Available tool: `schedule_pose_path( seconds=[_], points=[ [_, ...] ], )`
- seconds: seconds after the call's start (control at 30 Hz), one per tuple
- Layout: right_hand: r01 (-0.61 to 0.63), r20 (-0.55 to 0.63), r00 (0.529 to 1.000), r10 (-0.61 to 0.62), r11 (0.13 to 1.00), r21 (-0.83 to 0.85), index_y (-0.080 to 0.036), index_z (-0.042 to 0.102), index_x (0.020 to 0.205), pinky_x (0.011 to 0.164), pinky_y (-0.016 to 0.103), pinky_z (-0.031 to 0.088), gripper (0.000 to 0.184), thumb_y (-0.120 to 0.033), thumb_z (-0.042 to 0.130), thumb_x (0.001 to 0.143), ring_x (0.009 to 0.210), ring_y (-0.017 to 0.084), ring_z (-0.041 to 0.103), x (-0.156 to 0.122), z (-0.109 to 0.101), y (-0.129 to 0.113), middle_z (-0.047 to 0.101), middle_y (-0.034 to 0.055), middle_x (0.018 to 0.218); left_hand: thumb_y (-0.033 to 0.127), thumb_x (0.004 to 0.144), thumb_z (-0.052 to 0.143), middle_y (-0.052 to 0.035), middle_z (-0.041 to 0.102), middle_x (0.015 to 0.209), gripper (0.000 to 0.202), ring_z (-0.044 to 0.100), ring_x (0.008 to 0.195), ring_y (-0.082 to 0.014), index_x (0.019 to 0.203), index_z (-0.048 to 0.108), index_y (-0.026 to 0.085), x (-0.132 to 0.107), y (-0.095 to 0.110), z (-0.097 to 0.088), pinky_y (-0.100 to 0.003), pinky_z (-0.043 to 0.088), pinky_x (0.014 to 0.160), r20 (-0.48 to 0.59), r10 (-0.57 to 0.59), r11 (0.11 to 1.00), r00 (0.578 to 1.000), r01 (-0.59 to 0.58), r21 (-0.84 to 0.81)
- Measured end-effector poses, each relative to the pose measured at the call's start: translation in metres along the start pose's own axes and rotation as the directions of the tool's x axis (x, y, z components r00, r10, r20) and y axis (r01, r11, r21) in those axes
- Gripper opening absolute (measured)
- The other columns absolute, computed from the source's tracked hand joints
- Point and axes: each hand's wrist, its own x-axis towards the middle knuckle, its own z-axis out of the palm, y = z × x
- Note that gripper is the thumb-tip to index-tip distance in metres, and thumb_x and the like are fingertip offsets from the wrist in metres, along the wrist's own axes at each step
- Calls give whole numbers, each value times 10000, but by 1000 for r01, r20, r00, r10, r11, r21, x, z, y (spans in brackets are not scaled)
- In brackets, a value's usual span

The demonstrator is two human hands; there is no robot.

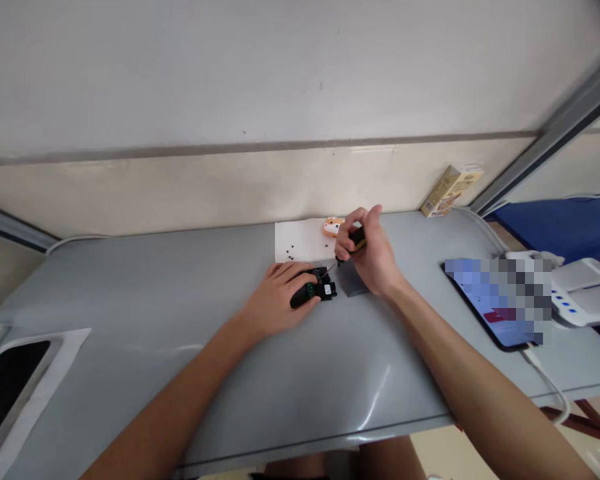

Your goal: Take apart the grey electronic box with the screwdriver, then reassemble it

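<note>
On the grey table, my left hand (283, 297) is closed around a small black device (325, 288) with green circuit parts, holding it down; its exact kind is unclear. My right hand (370, 250) grips the black and yellow handle of a screwdriver (359, 238). The thin shaft slants down to the left, and its tip meets the device or comes very close to it. Behind the hands lies a white sheet of paper (300, 237) with several tiny dark screws (291, 258) on it. A dark grey flat block (351, 280) sits beneath my right hand, partly hidden.
An orange and white object (331, 227) rests on the paper's right part. To the right are a phone (495, 303) with a cable and a white power strip (575, 293). A yellowish carton (450, 191) stands against the wall. Another dark-screened device (10, 387) lies at left.
</note>
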Motion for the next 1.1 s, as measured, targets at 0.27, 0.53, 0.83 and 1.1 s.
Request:
schedule_pose_path(
  seconds=[0.27,0.53,0.83,1.1],
  points=[
    [1,78,997,-8,996,89,-233,525,805,737,305,506,347,-529,652,935,765,133,587,-5,2,-2,570,14,905,342,987,611,-56,653,1368,205,602,1243,-258,1166,649,249,0,0,1,-460,449,1074,-3,1,999,1000,-1,32],
    [45,36,998,-48,997,66,-252,551,899,576,298,414,403,-636,468,994,558,127,448,-3,8,2,403,-48,632,354,1007,586,-59,660,1354,223,617,1219,-252,1188,657,245,0,0,-1,-441,461,1058,4,24,998,1000,-24,61],
    [-31,59,998,19,976,214,-240,527,815,694,291,459,373,-574,647,932,724,125,517,-5,8,3,499,-3,845,338,1006,592,-50,664,1353,225,616,1222,-248,1190,677,239,0,-2,-2,-437,463,1077,6,36,998,999,-36,49],
    [-12,53,999,-3,959,283,-249,576,852,621,278,393,357,-584,571,976,647,125,404,-6,14,3,409,-23,717,324,1000,600,-47,666,1341,214,615,1222,-244,1180,688,247,-1,-1,-2,-437,469,1066,0,32,999,1000,-32,44]
  ],
)
